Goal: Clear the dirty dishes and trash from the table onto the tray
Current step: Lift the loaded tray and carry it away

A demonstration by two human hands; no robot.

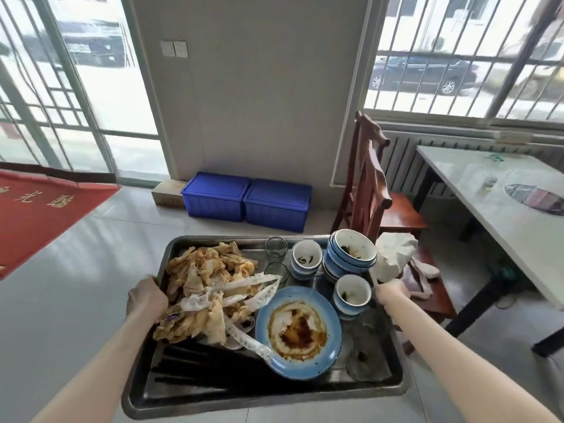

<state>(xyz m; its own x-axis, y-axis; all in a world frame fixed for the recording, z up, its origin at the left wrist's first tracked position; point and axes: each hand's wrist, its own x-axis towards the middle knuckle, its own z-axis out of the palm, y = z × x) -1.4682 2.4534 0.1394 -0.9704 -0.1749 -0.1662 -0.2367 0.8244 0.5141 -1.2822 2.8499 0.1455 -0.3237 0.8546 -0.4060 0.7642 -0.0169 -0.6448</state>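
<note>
Metal tray [213,395], no legible labels

The fingers of the left hand [146,296] curl under the tray [262,395] rim and are hidden, as are those of the right hand [392,293] behind the far right edge. The heap of stained napkins [207,279] covers whatever lies beneath it, and the dark chopsticks [195,366] run partly under the blue plate [297,331]. The white table [488,209] on the right is cut by the frame edge, and the small things on it are too blurred to name.
</note>
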